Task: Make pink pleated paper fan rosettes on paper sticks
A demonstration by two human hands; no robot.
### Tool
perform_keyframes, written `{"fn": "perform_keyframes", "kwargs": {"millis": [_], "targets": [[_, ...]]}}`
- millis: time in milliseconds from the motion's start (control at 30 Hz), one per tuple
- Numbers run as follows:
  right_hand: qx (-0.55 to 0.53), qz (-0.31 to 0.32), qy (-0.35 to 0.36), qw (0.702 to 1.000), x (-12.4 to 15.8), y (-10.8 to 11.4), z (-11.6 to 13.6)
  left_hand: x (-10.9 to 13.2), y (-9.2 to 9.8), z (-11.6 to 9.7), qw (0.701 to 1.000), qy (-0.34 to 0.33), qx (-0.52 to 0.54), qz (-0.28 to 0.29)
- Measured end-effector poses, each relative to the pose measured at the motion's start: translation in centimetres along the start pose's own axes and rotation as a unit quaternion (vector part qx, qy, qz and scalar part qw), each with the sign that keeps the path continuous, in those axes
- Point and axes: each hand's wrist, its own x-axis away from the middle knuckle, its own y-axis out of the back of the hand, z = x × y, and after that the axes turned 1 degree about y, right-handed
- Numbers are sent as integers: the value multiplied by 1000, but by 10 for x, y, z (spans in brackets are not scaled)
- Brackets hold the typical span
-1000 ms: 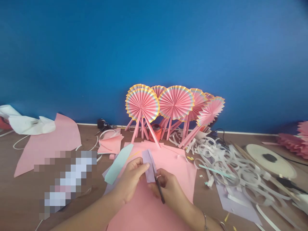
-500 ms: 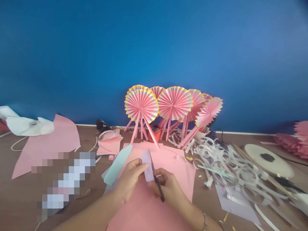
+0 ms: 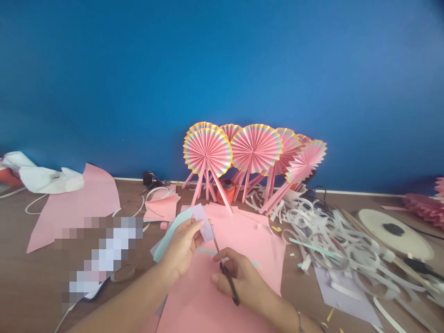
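Observation:
A small lavender paper piece (image 3: 204, 223) is pinched between the thumb and fingers of my left hand (image 3: 182, 247). My right hand (image 3: 239, 277) grips a pair of dark-handled scissors (image 3: 229, 282), its fingers in the loops. The blades point up and away, their tips close to the right edge of the lavender piece; whether they touch it I cannot tell. Beneath both hands lie large pink sheets (image 3: 263, 247). A mint-green paper (image 3: 175, 231) is partly covered by my left hand, and a thin mint strip lies on the pink below the blades.
Pink pleated paper fans (image 3: 207, 150) with stick handles lean against the blue wall (image 3: 222, 60). Curled white strips (image 3: 322, 231) heap at the right, beside a cream disc (image 3: 395, 233). A large pink sheet (image 3: 79, 199) lies left, near a pixelated object (image 3: 107, 259).
My left hand has moved left and up with the lavender piece, which now tilts. The scissors have dropped lower, away from it. A mint strip on the pink sheets has come into view.

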Motion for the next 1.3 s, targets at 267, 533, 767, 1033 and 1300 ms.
{"fn": "perform_keyframes", "kwargs": {"millis": [267, 533, 767, 1033, 1300], "targets": [[10, -12, -24, 1000, 0, -2, 4, 2, -1, 3, 1000, 17, 10, -16], [11, -19, -25, 999, -1, -3, -1, 1, 1, 3, 1000, 14, 5, -13], [11, -25, -28, 999, -1, -4, 3, -1, 1, 3, 1000, 9, 6, -21], [0, -23, -30, 999, 0, -4, 3, 1, 1, 2, 1000, 13, 5, -21], [2, -26, -34, 999, 1, -4, 5, 2, -1, 0, 1000, 16, 8, -25]]}}
